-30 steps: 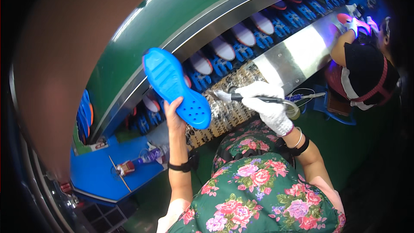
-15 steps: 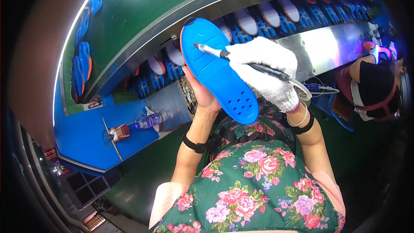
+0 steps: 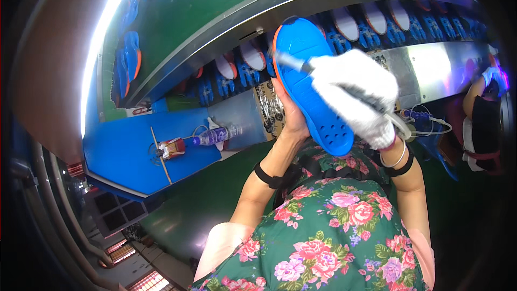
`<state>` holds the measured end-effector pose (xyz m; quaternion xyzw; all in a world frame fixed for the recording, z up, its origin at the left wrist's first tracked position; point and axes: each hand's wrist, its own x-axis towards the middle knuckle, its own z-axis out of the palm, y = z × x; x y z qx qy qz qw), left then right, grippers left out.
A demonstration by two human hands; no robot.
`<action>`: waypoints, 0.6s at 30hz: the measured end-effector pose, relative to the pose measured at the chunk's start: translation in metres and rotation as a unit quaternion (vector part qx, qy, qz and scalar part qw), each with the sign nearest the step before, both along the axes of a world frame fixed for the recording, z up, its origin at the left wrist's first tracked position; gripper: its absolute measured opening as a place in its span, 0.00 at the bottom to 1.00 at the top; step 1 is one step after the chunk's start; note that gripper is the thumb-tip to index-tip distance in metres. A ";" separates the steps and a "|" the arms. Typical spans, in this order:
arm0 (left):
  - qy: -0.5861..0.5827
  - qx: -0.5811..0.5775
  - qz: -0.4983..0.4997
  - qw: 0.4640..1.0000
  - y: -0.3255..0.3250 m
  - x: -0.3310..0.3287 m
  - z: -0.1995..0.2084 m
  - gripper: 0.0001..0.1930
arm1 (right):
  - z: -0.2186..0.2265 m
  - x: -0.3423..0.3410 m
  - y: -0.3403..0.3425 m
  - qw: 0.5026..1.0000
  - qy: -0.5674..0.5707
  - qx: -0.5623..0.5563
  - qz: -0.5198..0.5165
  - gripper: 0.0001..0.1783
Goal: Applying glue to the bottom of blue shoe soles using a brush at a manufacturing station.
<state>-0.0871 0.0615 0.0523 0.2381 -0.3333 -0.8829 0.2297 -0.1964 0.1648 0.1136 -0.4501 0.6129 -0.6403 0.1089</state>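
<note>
Left hand (image 3: pixel 293 116), bare, is gripping the blue shoe sole (image 3: pixel 300 82) from below. Palm is sitting under its left side around mid-length; one finger or thumb is showing along the orange left edge, the rest is hiding behind the sole.

Sole is slanting across the hand: dark-tipped end is pointing up and away from the body, end with the holes is hanging down past the wrist on the right, over the apron (image 3: pixel 344 215). Grooved face is looking up at the camera.

Right hand (image 3: pixel 355 94), in a white knit glove, is closing around a brush (image 3: pixel 293 62). Glove is covering part of the sole's right side. Brush tip is blurring over the sole's upper left edge; can't tell if it's touching. A pale hose (image 3: pixel 399 126) is showing beside the glove's wrist end.

Behind: pale-bottomed shoes (image 3: pixel 346 26) are lining the rack, well apart from the grip. Off left, a bottle (image 3: pixel 212 136) is lying by the blue table (image 3: pixel 118 153). Far right, a co-worker (image 3: pixel 482 129) is sitting at the metal ledge (image 3: pixel 431 73).
</note>
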 end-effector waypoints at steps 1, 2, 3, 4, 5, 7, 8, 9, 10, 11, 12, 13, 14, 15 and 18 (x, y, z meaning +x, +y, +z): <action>0.205 0.107 -0.073 0.970 -0.009 0.007 -0.028 0.53 | -0.003 0.001 0.000 1.000 -0.006 -0.004 0.007 0.11; 0.402 0.208 -0.144 0.880 -0.019 0.011 -0.054 0.53 | -0.003 -0.003 -0.001 0.999 0.027 -0.019 -0.006 0.11; 0.008 -0.024 -0.027 0.999 -0.003 0.003 0.004 0.52 | -0.002 -0.008 -0.004 0.997 0.059 -0.033 -0.026 0.11; 0.005 -0.024 -0.029 0.999 -0.004 0.000 -0.001 0.52 | 0.009 -0.016 -0.001 0.981 0.195 -0.005 -0.002 0.12; -0.002 -0.017 -0.028 0.999 -0.008 0.001 -0.006 0.53 | 0.008 -0.015 -0.002 0.981 0.192 -0.009 0.001 0.12; -0.042 -0.016 -0.011 0.999 -0.013 0.007 -0.012 0.57 | 0.005 -0.016 -0.003 0.985 0.172 -0.028 0.012 0.13; -0.025 -0.005 -0.024 0.999 -0.011 0.011 -0.018 0.57 | 0.003 -0.017 -0.001 0.986 0.161 -0.034 0.014 0.13; -0.007 0.012 -0.024 1.000 -0.013 0.013 -0.023 0.57 | 0.000 -0.018 0.000 0.988 0.151 -0.039 0.017 0.13; 0.011 0.030 -0.025 0.999 -0.016 0.013 -0.029 0.56 | -0.003 -0.019 0.002 0.989 0.140 -0.044 0.020 0.13; 0.026 0.051 -0.023 0.998 -0.016 0.009 -0.022 0.57 | -0.005 -0.019 0.004 0.990 0.129 -0.047 0.023 0.14; 0.044 0.022 -0.016 0.999 -0.015 0.006 -0.020 0.56 | -0.008 -0.020 0.006 0.991 0.118 -0.050 0.026 0.14; 0.042 0.011 -0.011 0.999 -0.015 0.005 -0.016 0.56 | -0.011 -0.019 0.004 0.986 0.153 -0.060 0.012 0.15; 0.040 0.000 -0.005 0.999 -0.017 0.005 -0.011 0.55 | -0.014 -0.017 0.001 0.980 0.187 -0.070 0.000 0.16; 0.014 -0.022 0.007 1.000 -0.018 0.003 -0.006 0.55 | -0.012 -0.012 0.001 0.975 0.215 -0.061 0.010 0.16; -0.029 -0.033 0.023 0.999 -0.027 0.007 -0.011 0.55 | -0.021 0.005 0.002 0.963 0.251 -0.069 0.069 0.14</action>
